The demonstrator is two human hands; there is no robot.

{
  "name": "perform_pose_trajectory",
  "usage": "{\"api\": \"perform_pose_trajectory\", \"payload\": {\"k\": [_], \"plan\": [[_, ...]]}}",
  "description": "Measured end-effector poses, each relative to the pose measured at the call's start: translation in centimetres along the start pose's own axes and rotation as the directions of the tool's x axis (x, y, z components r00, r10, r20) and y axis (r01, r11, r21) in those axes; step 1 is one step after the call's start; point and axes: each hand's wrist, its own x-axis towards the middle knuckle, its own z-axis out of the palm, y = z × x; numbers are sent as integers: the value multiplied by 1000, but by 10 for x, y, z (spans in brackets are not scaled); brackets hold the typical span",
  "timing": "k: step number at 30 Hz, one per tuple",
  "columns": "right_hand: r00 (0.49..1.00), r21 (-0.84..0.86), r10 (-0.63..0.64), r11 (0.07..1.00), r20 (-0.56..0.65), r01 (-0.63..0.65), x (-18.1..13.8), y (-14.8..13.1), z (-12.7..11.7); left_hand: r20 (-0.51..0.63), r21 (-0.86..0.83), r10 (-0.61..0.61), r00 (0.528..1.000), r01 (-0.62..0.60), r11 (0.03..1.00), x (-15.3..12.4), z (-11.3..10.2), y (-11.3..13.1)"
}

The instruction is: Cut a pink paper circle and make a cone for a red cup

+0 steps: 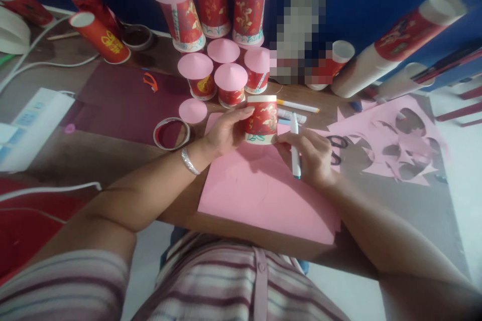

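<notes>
My left hand (228, 132) grips a red paper cup (262, 118) from its left side. The cup has gold patterns, and green marks show on the white band along its lower edge. Held between the fingers of my right hand (311, 153) is a white marker (295, 150), roughly upright, and those fingertips touch the cup's lower right edge. Pink paper sheets (259, 190) lie beneath both hands. Behind the cup stand several red cups with pink cone tops (231, 77). A flat pink disc (193, 111) rests to the left of them.
A tape roll (171, 134) and an orange-handled tool (150, 82) lie at left. Cut pink paper scraps (399, 145) and black-handled scissors (336, 150) are at right. Tall stacked cups (399, 45) lean at the back right. A yellow-white marker (299, 106) lies behind the held cup.
</notes>
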Motion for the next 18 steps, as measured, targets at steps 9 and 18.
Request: {"api": "perform_pose_trajectory", "payload": {"k": [9,18], "plan": [[946,-300,-318,898,62,322,-1,3,-3,52,128,32,998,-38,991,-3,3,-7],[988,-77,-152,986,-22,150,2,-4,-4,-24,43,20,1000,-19,999,-1,1,-2]]}}
